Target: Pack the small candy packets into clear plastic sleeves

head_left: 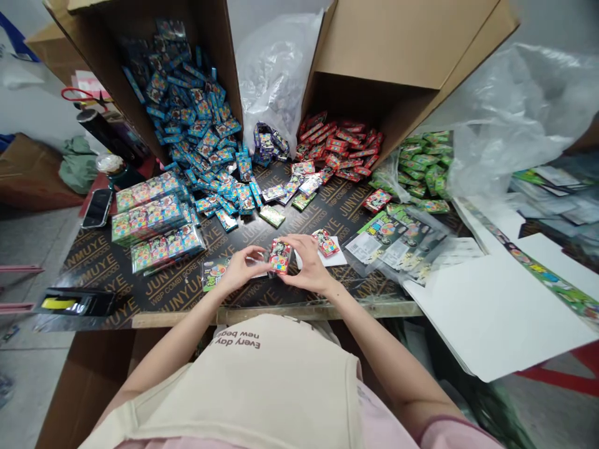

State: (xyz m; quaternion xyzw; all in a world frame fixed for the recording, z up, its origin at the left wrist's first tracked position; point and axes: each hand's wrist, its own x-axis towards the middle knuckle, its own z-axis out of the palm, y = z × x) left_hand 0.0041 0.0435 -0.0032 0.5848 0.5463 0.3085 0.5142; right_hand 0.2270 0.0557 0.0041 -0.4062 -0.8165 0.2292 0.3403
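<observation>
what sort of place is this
Most likely a packing workshop: open cartons of small blue boxes and red boxes sit on the worktable, with film-wrapped sets stacked at the left.

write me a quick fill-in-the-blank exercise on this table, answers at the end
The box between the left hand and right hand is mainly ____.
The left carton holds small boxes coloured ____.
The phone lies at the ____ side of the table.
The large plain sheets at right are coloured ____.

Missing words: red; blue; left; white
</observation>
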